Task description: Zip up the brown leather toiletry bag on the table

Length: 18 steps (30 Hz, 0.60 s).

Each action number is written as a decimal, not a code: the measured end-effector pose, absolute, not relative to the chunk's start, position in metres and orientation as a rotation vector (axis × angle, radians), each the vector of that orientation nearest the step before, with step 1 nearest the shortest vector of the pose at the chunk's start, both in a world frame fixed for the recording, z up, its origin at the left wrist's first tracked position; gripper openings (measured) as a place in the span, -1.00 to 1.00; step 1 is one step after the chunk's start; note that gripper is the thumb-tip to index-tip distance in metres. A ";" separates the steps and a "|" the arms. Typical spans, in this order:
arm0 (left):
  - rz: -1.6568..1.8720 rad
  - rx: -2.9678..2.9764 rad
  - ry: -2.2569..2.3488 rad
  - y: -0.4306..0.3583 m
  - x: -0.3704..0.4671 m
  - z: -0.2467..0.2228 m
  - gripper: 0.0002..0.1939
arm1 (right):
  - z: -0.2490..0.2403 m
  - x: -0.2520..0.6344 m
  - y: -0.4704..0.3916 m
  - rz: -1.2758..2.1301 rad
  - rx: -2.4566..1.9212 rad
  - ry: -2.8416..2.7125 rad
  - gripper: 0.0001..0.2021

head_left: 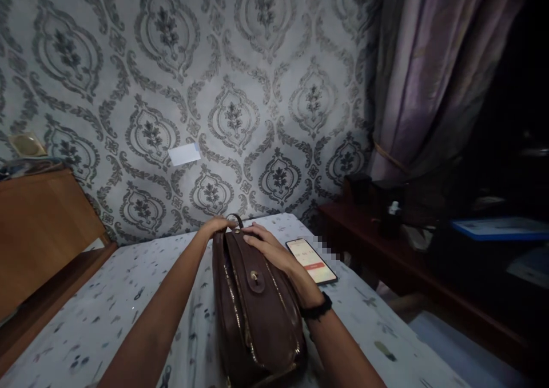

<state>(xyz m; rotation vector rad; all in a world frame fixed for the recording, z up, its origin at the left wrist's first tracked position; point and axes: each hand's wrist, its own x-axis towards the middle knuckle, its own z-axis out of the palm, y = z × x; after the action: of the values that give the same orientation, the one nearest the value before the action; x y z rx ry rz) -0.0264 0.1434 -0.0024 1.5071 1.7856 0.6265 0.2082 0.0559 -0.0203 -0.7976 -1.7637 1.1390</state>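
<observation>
On the patterned bed (107,313) a brown bag (257,313) stands upright, with both hands at its far end. Left hand (218,225) curls its fingers around the handle loop (236,221) at the bag's top; right hand (268,244) lies over the bag's upper edge, fingers loosely spread and resting on the leather. Judging by the flap clasp (254,277), fastened, and the zips lying flat, the bag is closed, nothing taken out. A lit phone (311,260) lies just right of the bag.
</observation>
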 end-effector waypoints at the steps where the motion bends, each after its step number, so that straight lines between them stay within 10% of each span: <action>1: 0.591 1.519 1.769 0.145 -0.025 -0.001 -0.72 | -0.021 0.208 0.057 1.145 -0.808 -1.762 -0.58; 18: 0.496 1.569 1.510 0.150 -0.011 0.003 -0.79 | -0.017 0.210 0.049 1.141 -0.804 -1.781 -0.62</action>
<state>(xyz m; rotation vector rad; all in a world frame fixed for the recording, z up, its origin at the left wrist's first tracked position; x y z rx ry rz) -0.0114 0.1500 0.0031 1.5694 1.5097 0.4957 0.2096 0.0492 -0.0167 -0.8038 -1.7808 1.1408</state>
